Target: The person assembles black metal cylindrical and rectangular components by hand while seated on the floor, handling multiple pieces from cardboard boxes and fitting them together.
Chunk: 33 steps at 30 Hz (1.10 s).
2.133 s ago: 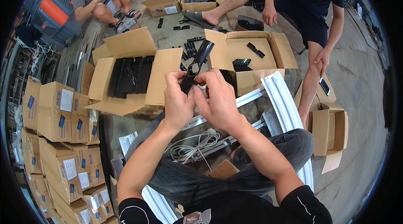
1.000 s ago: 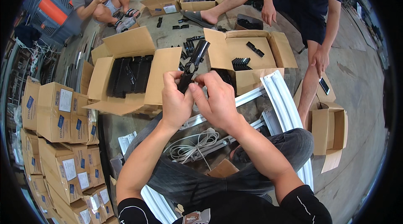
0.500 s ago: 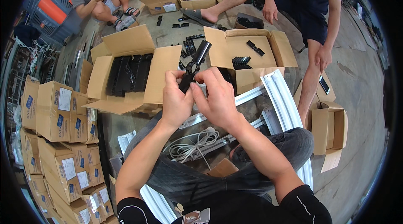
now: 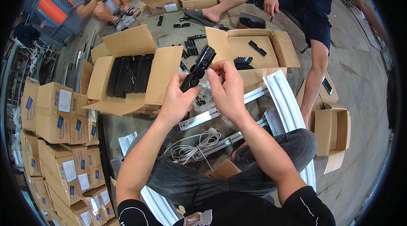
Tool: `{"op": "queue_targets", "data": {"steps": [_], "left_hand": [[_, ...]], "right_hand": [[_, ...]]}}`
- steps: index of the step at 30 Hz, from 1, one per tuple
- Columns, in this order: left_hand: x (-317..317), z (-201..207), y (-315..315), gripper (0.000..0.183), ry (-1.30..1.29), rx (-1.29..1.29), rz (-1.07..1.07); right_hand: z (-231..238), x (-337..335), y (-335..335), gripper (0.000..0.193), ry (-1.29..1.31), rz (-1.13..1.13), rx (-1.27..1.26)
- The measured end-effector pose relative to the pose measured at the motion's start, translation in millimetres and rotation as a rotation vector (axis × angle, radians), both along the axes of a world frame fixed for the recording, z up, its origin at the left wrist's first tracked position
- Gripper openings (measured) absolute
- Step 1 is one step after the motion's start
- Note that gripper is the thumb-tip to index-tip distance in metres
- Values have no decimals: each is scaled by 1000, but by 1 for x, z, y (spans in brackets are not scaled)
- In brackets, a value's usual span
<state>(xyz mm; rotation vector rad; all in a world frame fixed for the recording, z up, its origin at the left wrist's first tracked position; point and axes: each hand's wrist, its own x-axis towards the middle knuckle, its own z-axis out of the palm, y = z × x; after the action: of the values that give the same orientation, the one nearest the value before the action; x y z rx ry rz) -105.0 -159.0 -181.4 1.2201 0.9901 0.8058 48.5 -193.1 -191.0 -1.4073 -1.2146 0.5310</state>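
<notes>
My left hand (image 4: pixel 176 101) is closed round the lower end of a glossy black hinged bracket (image 4: pixel 205 57), which tilts up to the right. Beside its middle, my right hand (image 4: pixel 229 88) has thumb and fingers pinched together. Whatever those fingers may hold is too small to make out. Below the bracket, small black pieces (image 4: pixel 200 101) lie by clear plastic. To the left stands an open carton (image 4: pixel 100 74) filled with rows of black parts. Another open carton (image 4: pixel 277 48), beyond my right hand, contains several black brackets.
White metal rails (image 4: pixel 282 99) and a coiled pale cable (image 4: pixel 190 147) lie around my legs. Stacked cartons (image 4: pixel 53 113) rise at the left. Two people sit across from me, one near a phone (image 4: pixel 327 85). Loose black brackets (image 4: pixel 191 48) are on the floor.
My right hand has drawn away to the right from the left one. The black bracket has turned, showing more of its holes. The person at the right has swung an arm outward.
</notes>
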Motion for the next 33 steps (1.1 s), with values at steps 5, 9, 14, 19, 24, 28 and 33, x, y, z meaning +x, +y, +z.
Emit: {"op": "queue_targets", "data": {"steps": [5, 9, 14, 19, 24, 28, 33], "left_hand": [[-8, -1, 2, 24, -63, -123, -45], [-11, 2, 4, 26, -98, -173, -124], [-10, -20, 8, 34, 184, 193, -181], [-11, -30, 4, 38, 368, 370, -246], [-13, -22, 9, 32, 670, 591, -246], [-18, -19, 12, 31, 804, 590, -312], [-10, -15, 8, 36, 877, 566, -357]], "right_hand": [[1, 0, 1, 30, 48, -76, -17], [-8, 7, 8, 37, 20, -178, 92], [-8, 21, 12, 45, 487, 61, -249], [-22, 23, 14, 37, 312, 74, -311], [-16, 26, 8, 30, 429, 190, -371], [-21, 20, 7, 32, 308, 258, -298], [-38, 18, 6, 40, 69, 237, -131]]}}
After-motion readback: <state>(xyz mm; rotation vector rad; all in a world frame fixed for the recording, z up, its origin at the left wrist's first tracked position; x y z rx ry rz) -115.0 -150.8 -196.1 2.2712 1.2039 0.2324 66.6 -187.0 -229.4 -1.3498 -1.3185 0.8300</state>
